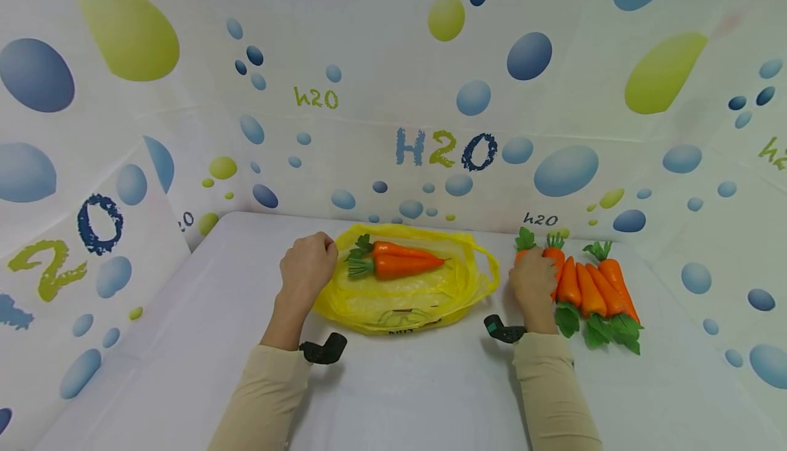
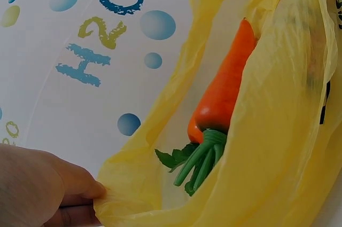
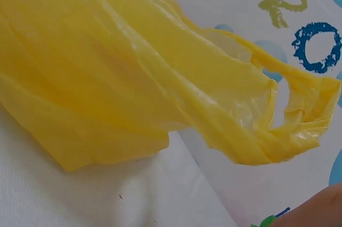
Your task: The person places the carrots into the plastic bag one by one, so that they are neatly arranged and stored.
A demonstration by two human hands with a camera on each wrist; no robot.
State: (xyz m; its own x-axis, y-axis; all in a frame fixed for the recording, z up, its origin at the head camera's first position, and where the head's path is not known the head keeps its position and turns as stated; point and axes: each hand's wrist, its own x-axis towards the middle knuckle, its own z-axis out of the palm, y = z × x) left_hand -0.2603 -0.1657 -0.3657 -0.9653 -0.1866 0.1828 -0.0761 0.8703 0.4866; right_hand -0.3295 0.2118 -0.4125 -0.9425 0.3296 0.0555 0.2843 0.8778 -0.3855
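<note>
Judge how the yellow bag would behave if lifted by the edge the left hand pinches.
The yellow bag would likely be floppy: its see-through film is creased. It would probably hang lopsided, since the left hand pinches just one edge. The two carrots might slide, as they lie inside with nothing visibly fastening them.

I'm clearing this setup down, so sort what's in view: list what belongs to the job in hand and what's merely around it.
Part of the job:
- yellow bag, pinched by the left hand
- two carrots inside it
- row of carrots by the right hand

Merely around:
- white table covering
- printed backdrop
- black wrist cameras
</note>
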